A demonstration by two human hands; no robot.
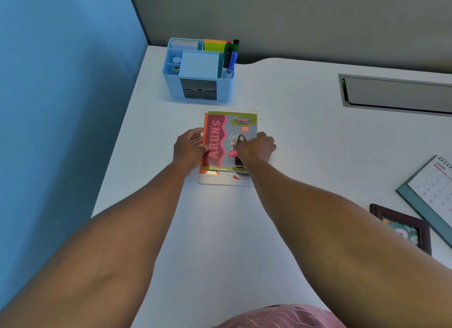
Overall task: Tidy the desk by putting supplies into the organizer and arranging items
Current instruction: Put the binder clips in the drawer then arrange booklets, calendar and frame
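A colourful notebook (221, 142) with a pink, green and grey cover lies on top of a larger white notebook (220, 178) in the middle of the white desk (305, 156). My left hand (188, 148) grips the stack's left edge, thumb on the cover. My right hand (256, 148) rests on the right side of the top cover with its fingers curled down at the edge. Behind them stands a light blue organizer (198, 85) holding sticky note pads, markers (230, 58) and small clips.
A blue partition (61, 107) borders the desk on the left. A grey cable tray slot (396, 94) is set into the desk at the back right. A dark picture frame (403, 227) and a desk calendar (433, 190) lie at the right edge.
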